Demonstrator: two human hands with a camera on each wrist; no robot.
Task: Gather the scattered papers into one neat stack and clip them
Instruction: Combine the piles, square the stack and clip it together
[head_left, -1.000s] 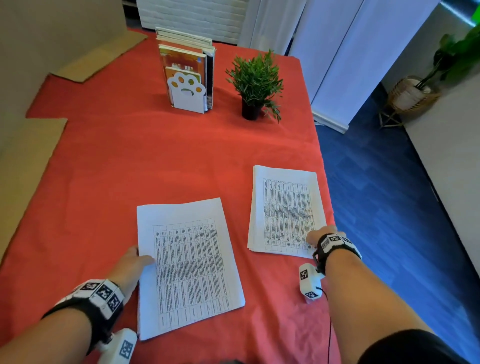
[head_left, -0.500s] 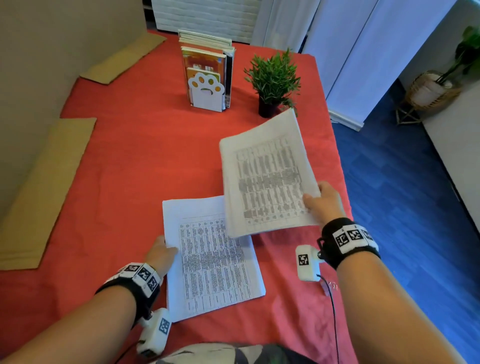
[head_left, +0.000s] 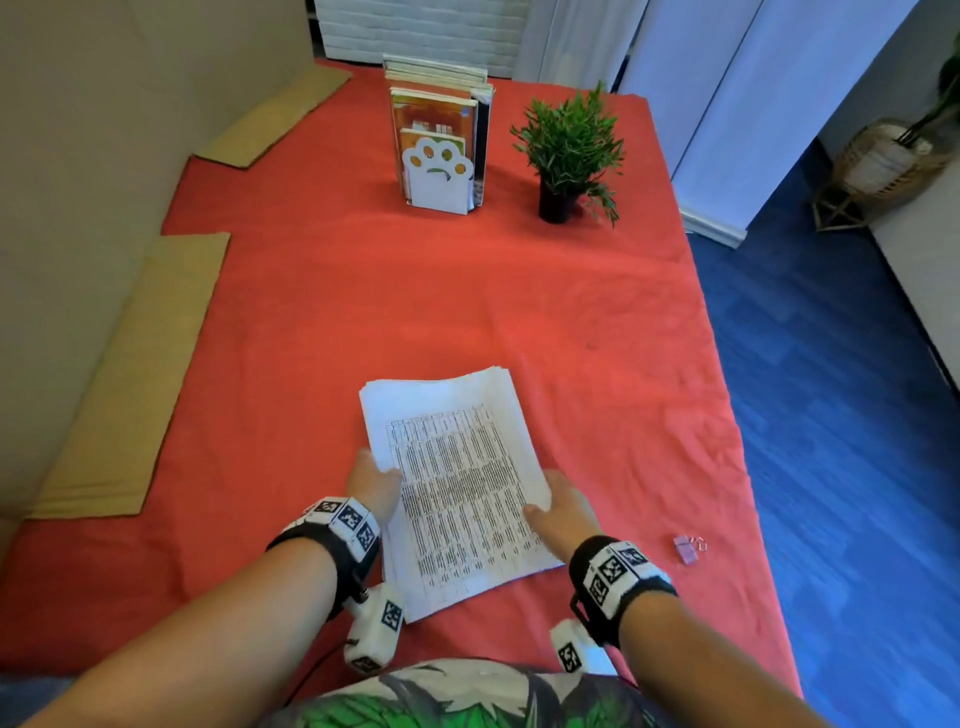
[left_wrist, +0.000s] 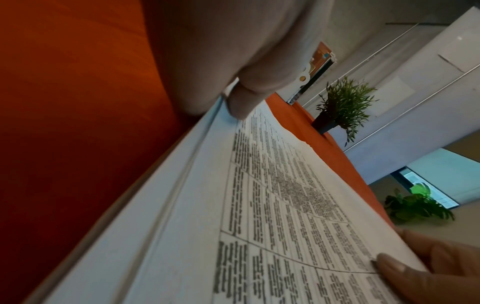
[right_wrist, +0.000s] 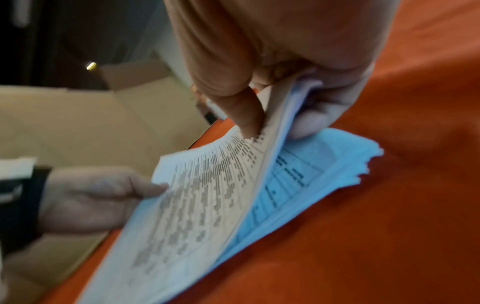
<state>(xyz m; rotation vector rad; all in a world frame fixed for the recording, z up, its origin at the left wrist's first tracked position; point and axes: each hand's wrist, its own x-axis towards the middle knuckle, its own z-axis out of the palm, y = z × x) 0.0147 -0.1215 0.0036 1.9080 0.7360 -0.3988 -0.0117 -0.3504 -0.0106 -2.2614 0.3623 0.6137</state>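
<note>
Printed papers (head_left: 457, 488) lie as one rough pile on the red-clothed surface (head_left: 322, 332), left hand (head_left: 375, 486) pinching its left edge, right hand (head_left: 563, 506) pinching upper sheets, apparently to square them; binder clip (head_left: 687, 548) waits right of pile.

Head view: bright, even, diffuse daylight w/ strong colour on the red cloth-covered table (head_left: 415, 322); shadows soft, only faint ones under the small green potted plant in a black pot (head_left: 569, 150). Wide-angle bend at edges, walls lean outward. Mild softness overall; print on the white printed paper stack (head_left: 457, 488) not legible.

Left wrist view: dimmer, cloth goes dark orange-brown at lower left; left hand (left_wrist: 233, 57) close to lens & out of focus, backgd tilted.

Right wrist view: heavy motion blur; right hand (right_wrist: 280, 61) soft, lower sheets tinted blue, upper-left corner near black w/ one small glare spot.
</note>
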